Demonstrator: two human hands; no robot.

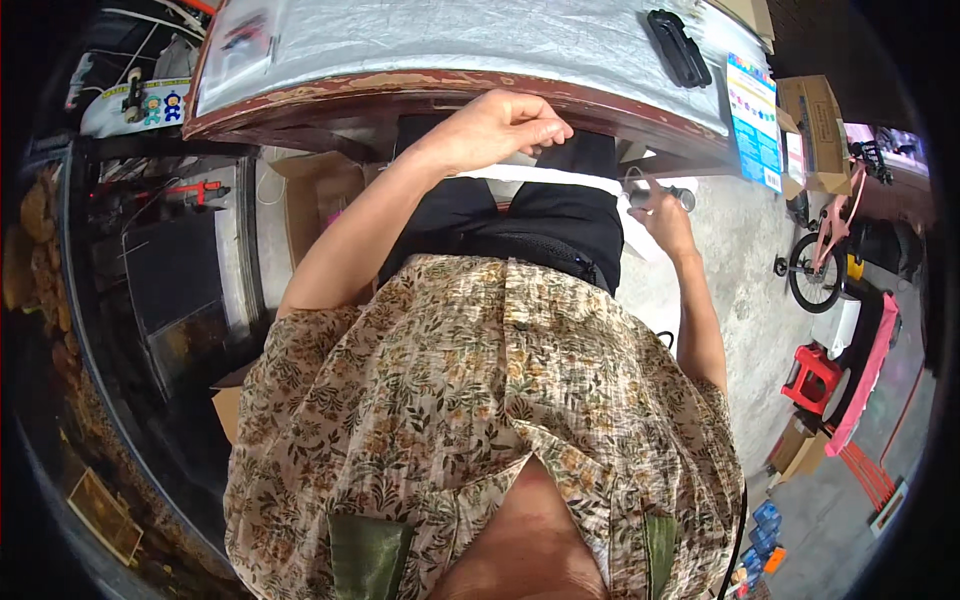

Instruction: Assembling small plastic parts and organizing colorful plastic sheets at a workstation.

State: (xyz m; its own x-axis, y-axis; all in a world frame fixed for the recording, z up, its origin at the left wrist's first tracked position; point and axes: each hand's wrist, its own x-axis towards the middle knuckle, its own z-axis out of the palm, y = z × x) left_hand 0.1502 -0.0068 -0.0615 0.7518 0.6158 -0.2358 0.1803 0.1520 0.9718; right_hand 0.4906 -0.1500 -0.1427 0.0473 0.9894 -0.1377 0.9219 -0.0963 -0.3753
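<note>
While the left hand (500, 130) is held over the lap, just beside the front edge of the surface (450, 40), the right hand (665, 215) is lowered beside the right thigh. Fingers are curled in the left grip, with the thumb laid forward; nothing can be seen in it, though its underside is hidden, so whether something is pinched there cannot be told. By the right grip, bent fingers and thumb are brought near a white flap (642, 240); whether it is gripped or only touched cannot be made out.

A white strip (540, 176) is laid across the black trousers (450, 215), between the two hands, presumably because the thighs serve as a rest for it. Both arms seem to be spread so that its two ends can be reached.

On the surface, a black case (680, 48) and a clear bag (245, 38) are set well apart from the hands, probably to be out of the way. At the right corner, a blue packet (752, 125) is seen, and cartons (815, 130) are stacked beyond.
</note>
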